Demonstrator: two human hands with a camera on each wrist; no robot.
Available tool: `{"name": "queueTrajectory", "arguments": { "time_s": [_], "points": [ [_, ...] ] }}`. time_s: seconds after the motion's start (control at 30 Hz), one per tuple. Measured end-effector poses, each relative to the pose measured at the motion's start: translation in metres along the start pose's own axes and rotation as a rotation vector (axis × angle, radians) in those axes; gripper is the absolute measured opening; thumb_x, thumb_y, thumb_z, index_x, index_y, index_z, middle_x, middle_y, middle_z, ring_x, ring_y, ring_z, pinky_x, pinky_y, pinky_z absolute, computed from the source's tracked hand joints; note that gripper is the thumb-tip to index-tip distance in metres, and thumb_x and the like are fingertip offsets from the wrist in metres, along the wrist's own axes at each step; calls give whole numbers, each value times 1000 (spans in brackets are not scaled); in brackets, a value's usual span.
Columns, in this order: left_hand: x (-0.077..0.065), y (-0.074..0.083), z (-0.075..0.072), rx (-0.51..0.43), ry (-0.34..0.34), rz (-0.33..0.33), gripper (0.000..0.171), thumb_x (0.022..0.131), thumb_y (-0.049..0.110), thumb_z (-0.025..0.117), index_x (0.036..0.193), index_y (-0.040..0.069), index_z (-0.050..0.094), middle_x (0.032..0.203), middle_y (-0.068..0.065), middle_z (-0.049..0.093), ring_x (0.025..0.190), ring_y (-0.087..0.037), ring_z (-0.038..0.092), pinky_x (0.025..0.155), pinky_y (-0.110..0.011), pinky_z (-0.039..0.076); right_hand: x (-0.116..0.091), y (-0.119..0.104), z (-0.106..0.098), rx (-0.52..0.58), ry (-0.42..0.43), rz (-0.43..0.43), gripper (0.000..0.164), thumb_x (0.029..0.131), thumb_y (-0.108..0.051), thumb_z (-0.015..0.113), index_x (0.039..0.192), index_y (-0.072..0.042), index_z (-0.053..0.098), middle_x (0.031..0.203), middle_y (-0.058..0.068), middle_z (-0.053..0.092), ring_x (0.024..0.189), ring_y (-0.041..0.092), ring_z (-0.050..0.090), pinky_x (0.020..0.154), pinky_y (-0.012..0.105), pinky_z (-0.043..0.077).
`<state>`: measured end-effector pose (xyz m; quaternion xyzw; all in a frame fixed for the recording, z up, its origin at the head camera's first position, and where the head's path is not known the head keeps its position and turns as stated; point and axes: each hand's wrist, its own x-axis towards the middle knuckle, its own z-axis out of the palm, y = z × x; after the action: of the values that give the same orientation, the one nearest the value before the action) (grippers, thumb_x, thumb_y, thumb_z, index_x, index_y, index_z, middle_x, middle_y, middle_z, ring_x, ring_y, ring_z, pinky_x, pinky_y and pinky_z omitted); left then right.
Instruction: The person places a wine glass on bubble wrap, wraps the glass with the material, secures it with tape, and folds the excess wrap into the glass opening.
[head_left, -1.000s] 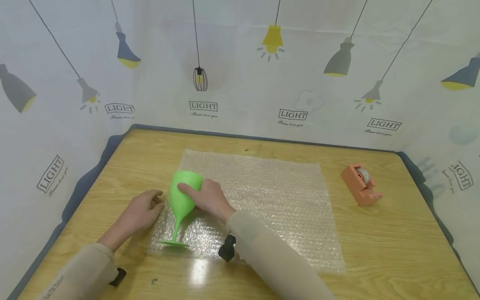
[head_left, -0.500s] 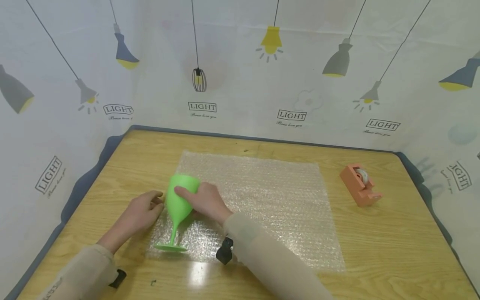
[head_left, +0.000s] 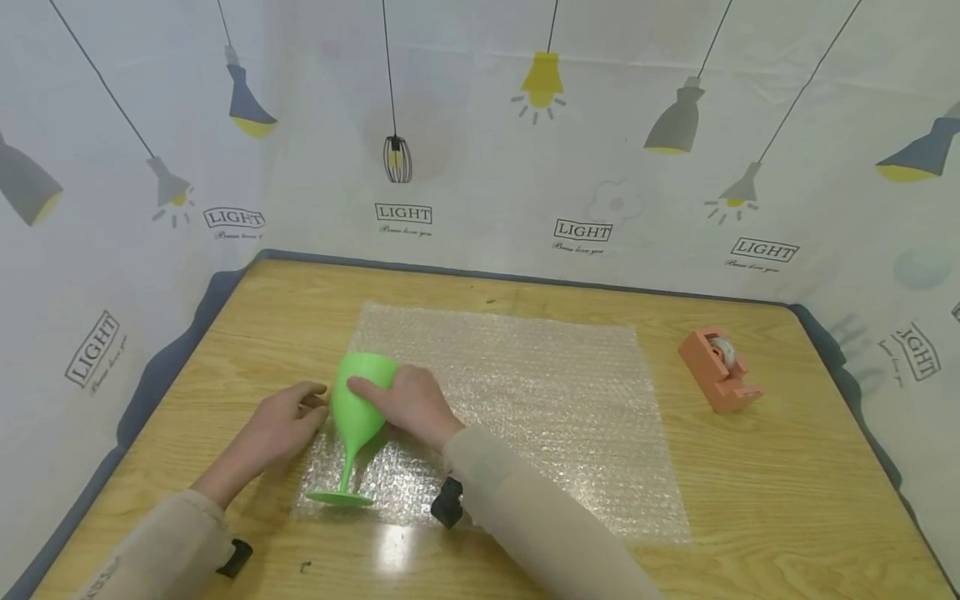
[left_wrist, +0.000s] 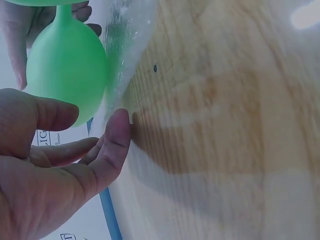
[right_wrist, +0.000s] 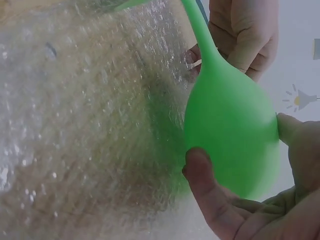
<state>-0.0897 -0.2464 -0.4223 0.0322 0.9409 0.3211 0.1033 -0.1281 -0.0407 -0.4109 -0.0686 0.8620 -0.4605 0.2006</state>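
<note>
A bright green wine goblet point(head_left: 358, 417) is tipped well over, close above the bubble wrap sheet point(head_left: 555, 417) near its left side. Its foot points to the near edge of the table and its bowl away. My right hand point(head_left: 416, 404) grips the bowl from the right, thumb on top; in the right wrist view the fingers point(right_wrist: 212, 200) curl round it. To the left, my left hand point(head_left: 281, 425) rests by the sheet's left edge, loosely curled with nothing between its fingers. In the left wrist view its thumb point(left_wrist: 55, 114) lies beside the bowl.
An orange tape dispenser point(head_left: 718, 371) with a roll of tape stands on the right of the wooden table point(head_left: 795, 483). Curtains printed with lamps point(head_left: 480, 167) enclose the back and sides. Dark blue edging runs along the table's far and side edges.
The goblet and my right hand have shifted slightly toward me and to the left, settling lower over the sheet. My left hand has stayed put.
</note>
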Motion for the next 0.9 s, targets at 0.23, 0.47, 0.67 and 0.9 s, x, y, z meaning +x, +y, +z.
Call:
{"name": "queueTrajectory", "arguments": {
  "time_s": [0.23, 0.47, 0.67, 0.9],
  "points": [
    [0, 1, 0, -9, 3, 15, 48, 105, 15, 53, 143, -14, 47, 128, -33, 64, 114, -49, 65, 94, -60, 55, -3, -11, -3, -196, 93, -12, 69, 90, -64, 69, 117, 0, 61, 85, 4, 59, 70, 18, 57, 58, 28, 51],
    [0, 2, 2, -30, 23, 54, 49, 104, 14, 53, 144, -14, 46, 128, -32, 65, 111, -47, 67, 93, -59, 57, -3, -14, -7, -328, 130, -79, 66, 92, -60, 69, 125, -3, 60, 87, 3, 57, 71, 16, 55, 55, 25, 48],
    [-1, 6, 4, -56, 57, 75, 48, 103, 12, 54, 144, -12, 48, 127, -31, 66, 106, -43, 69, 88, -56, 59, -3, -15, -11, -374, 118, -102, 62, 94, -57, 69, 123, -3, 62, 86, 3, 57, 72, 15, 55, 55, 24, 48],
    [-1, 11, 4, -65, 89, 86, 45, 103, 11, 55, 142, -10, 51, 124, -28, 68, 104, -39, 69, 86, -53, 60, -5, -15, -17, -373, 119, -106, 58, 92, -55, 72, 119, -4, 64, 91, 3, 56, 72, 15, 55, 55, 22, 49]
  ]
}}
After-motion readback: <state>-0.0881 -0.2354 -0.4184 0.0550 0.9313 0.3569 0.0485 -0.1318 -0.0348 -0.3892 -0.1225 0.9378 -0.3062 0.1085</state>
